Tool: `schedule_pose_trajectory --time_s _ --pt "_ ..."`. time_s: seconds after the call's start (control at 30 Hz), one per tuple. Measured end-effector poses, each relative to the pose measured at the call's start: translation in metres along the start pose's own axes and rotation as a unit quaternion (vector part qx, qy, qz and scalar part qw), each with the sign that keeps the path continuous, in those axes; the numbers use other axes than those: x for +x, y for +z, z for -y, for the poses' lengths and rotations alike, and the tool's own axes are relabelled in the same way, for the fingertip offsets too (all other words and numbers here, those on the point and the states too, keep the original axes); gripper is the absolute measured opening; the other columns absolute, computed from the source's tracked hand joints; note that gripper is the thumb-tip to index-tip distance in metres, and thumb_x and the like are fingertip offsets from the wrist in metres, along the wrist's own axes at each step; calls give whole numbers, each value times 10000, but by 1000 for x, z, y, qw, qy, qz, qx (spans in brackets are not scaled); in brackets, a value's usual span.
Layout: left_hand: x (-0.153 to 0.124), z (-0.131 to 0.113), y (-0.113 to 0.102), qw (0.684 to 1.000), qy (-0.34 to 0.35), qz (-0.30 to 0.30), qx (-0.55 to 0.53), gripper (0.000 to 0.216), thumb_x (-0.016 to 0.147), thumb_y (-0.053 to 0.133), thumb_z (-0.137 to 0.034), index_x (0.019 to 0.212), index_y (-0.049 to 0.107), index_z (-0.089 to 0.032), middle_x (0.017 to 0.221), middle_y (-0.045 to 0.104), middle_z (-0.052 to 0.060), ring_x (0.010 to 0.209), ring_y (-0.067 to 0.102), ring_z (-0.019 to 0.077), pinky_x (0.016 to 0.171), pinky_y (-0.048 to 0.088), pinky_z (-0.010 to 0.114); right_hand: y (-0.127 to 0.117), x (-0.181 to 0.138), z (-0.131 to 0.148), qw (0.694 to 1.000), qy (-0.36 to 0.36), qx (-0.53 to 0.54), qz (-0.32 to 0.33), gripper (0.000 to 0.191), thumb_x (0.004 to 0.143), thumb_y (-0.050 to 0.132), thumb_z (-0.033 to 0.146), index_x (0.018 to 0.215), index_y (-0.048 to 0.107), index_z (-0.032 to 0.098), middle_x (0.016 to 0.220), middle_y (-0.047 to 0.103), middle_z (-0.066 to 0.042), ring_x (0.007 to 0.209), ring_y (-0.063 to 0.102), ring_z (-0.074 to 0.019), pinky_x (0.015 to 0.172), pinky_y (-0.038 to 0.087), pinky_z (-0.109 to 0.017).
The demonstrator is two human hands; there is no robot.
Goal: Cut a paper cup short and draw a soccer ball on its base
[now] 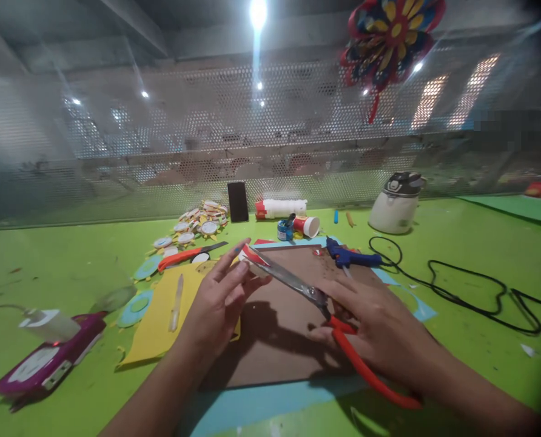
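My right hand (375, 328) grips red-handled scissors (298, 288), blades pointing up-left over a brown board (279, 328). The blade tips meet a small red-and-white paper piece (252, 258) that my left hand (220, 297) pinches between its fingertips. Both hands hover above the board, which lies on a light blue sheet (261, 403).
A yellow sheet (161, 315) with a glue stick lies to the left, with another red-handled scissors (188, 255) and paper flower cutouts (193, 227) behind. A blue glue gun (350, 258) with black cable (470, 291), paint pots (293, 227), a white cooker (395, 203) and a purple device (47, 361) lie around.
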State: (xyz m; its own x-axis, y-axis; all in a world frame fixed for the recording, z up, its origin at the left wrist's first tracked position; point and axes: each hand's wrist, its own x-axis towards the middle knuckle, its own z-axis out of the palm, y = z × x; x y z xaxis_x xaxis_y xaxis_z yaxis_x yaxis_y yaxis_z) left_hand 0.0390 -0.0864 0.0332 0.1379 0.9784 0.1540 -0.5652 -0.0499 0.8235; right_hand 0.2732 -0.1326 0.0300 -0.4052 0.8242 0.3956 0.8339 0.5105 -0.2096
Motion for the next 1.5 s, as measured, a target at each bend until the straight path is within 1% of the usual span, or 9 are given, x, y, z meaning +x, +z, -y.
schedule_pose_trajectory --time_s 0.3,0.47,0.6,0.77,0.9,1.07,1.2,1.37,1.5 --pt "-1 -1 0 999 -16 -15 32 379 849 684 -227 1225 643 -246 1045 736 14 849 690 104 821 591 233 2 -2 -3 1000 -24 -12 -2 275 878 593 457 1007 595 214 877 613 -67 741 583 -221 624 427 -327" --pt "-1 -1 0 999 -5 -7 31 385 862 669 -229 1244 627 -252 1082 726 18 911 682 116 853 582 246 4 -4 -1 1000 -15 0 1 308 891 574 487 1043 583 219 844 604 -51 748 585 -233 627 427 -345" --pt "0 0 -1 999 3 3 35 373 865 663 -237 1236 626 -234 1089 715 26 929 673 125 897 570 286 5 -4 1 999 -19 19 -18 298 876 618 433 1090 583 227 875 633 -52 761 606 -229 640 445 -336" --pt "1 3 -6 996 31 13 80 373 832 699 -287 1198 651 -237 1175 687 45 1026 656 177 968 537 331 3 -3 4 999 -21 19 -22 294 881 613 404 1090 596 199 852 638 -63 743 616 -235 623 446 -333" --pt "1 4 -7 996 34 19 84 361 854 677 -297 1208 640 -238 1165 691 39 1009 662 161 943 549 306 1 -4 6 1000 -7 11 -9 272 891 590 420 1031 617 189 784 612 -53 695 596 -223 597 430 -321" --pt "1 2 -4 996 25 -7 82 358 835 700 -277 1189 656 -249 1132 707 31 963 684 158 896 573 286 2 -5 7 1000 -5 16 -6 297 889 602 386 1099 609 176 818 636 -63 731 611 -236 623 434 -328" --pt "1 2 -3 997 24 0 78 443 840 696 -292 1271 608 -237 1146 705 56 998 682 181 922 563 320 2 -4 7 1000 -1 9 7 250 896 586 411 955 632 172 764 611 -53 677 578 -219 595 403 -315" --pt "1 1 -2 997 27 7 75 472 863 668 -282 1321 563 -232 1174 694 77 1012 675 196 955 543 379 1 -5 8 1000 -7 7 -1 262 915 571 380 1065 623 172 764 604 -37 671 573 -200 606 398 -304" --pt "1 2 0 997 42 0 67 477 845 685 -259 1309 576 -242 1115 707 62 1004 665 192 945 545 388 1 -4 8 1000 0 13 4 239 902 586 395 1007 638 187 763 615 -38 684 585 -205 612 410 -306"
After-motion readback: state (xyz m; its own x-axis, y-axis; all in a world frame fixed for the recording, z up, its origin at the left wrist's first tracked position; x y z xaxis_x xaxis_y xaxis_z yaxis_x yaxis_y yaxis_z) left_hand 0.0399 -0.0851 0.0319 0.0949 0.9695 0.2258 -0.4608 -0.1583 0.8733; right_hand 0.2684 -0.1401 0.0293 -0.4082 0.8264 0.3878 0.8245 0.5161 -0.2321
